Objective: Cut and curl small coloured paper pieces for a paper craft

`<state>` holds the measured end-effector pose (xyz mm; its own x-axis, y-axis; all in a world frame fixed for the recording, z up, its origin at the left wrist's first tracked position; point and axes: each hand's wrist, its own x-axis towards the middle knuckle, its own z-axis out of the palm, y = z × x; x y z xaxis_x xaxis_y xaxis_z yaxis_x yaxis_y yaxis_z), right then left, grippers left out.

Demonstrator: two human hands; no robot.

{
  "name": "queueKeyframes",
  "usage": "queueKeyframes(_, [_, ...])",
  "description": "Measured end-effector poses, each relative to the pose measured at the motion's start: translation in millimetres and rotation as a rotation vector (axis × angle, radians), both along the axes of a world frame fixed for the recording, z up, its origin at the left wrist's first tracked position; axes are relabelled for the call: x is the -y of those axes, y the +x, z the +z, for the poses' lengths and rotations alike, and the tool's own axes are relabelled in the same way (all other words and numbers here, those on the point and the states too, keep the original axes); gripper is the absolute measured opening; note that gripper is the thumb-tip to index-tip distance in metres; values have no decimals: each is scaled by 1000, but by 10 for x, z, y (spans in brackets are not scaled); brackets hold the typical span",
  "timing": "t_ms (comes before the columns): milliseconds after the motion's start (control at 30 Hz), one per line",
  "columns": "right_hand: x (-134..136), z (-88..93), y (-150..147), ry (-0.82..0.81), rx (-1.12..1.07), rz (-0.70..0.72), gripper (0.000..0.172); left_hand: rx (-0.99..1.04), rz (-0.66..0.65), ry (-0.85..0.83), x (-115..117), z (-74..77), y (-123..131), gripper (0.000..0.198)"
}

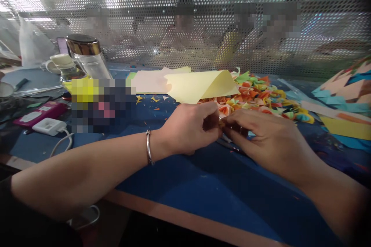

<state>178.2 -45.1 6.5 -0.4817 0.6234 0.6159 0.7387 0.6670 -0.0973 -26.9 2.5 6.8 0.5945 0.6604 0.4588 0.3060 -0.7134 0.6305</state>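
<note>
My left hand (pixel 193 127) and my right hand (pixel 261 135) meet fingertip to fingertip above the blue table (pixel 208 189). The fingers of each are closed in a pinch, and what lies between them is too small and hidden to name. Just behind them is a heap of small folded paper pieces (pixel 261 94) in orange, green, yellow and pink. A curled pale yellow sheet (pixel 203 85) leans over the heap's left side. Flat sheets of pale paper (pixel 150 81) lie behind it to the left.
On the left stand a glass bottle (pixel 92 61) and a smaller bottle (pixel 68 67). Nearer are a magenta box (pixel 43 114) and a white charger (pixel 50 126) with a cable. Layered paper (pixel 350 88) sits at right. A perforated metal screen (pixel 162 38) rises behind, with people beyond.
</note>
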Motion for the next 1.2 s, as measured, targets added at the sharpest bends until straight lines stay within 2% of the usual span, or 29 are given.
queueKeyframes(333, [-21,-58,27,-30,-25,-8,19,-101,67,32,-24,3,41,8])
queueKeyframes(467, [-18,-46,24,-18,-9,-19,19,-75,70,24,-29,4,60,8])
queueKeyframes(667, [-8,-26,2,4,-15,-8,20,-30,61,-30,-42,-9,64,7])
queueKeyframes(900, [-34,-29,-4,-83,-31,-34,20,50,71,-107,-25,-23,75,11])
queueKeyframes(1200, [-38,-55,-26,-172,-109,-4,17,-14,62,-200,-12,-16,52,7])
